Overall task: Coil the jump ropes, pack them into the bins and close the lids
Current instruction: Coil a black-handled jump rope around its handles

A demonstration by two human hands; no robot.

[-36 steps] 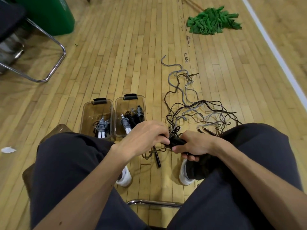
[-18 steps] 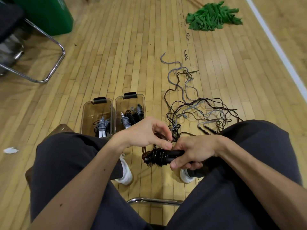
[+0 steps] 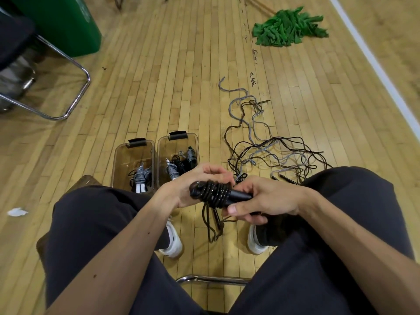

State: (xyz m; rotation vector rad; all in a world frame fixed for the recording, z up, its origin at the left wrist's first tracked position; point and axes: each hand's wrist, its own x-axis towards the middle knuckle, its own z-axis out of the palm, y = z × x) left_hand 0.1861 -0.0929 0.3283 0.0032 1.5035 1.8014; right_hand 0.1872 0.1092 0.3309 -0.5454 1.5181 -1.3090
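I sit over the wooden floor with a black jump rope (image 3: pixel 216 193) between my knees, its cord wound in several turns round the black handles. My right hand (image 3: pixel 263 198) grips the handles at their right end. My left hand (image 3: pixel 193 183) lies behind the wound part, fingers curled over the cord at its top. A loose loop of cord hangs down below. Two clear open bins stand ahead: the left bin (image 3: pixel 134 160) holds a coiled grey rope, the right bin (image 3: pixel 177 153) holds coiled grey and black ropes. A tangle of loose black and grey ropes (image 3: pixel 272 153) lies on the floor to the right.
A green bin (image 3: pixel 61 23) and a chrome chair frame (image 3: pixel 75 94) stand at the upper left. A green cloth heap (image 3: pixel 288 28) lies far ahead beside a white floor line (image 3: pixel 375 64). A scrap of white paper (image 3: pixel 17 212) lies at the left. My chair's front rail (image 3: pixel 213 279) shows below.
The wound bundle has come up into plain view and gained turns of cord. My left hand has moved from in front of the rope to behind and over it.
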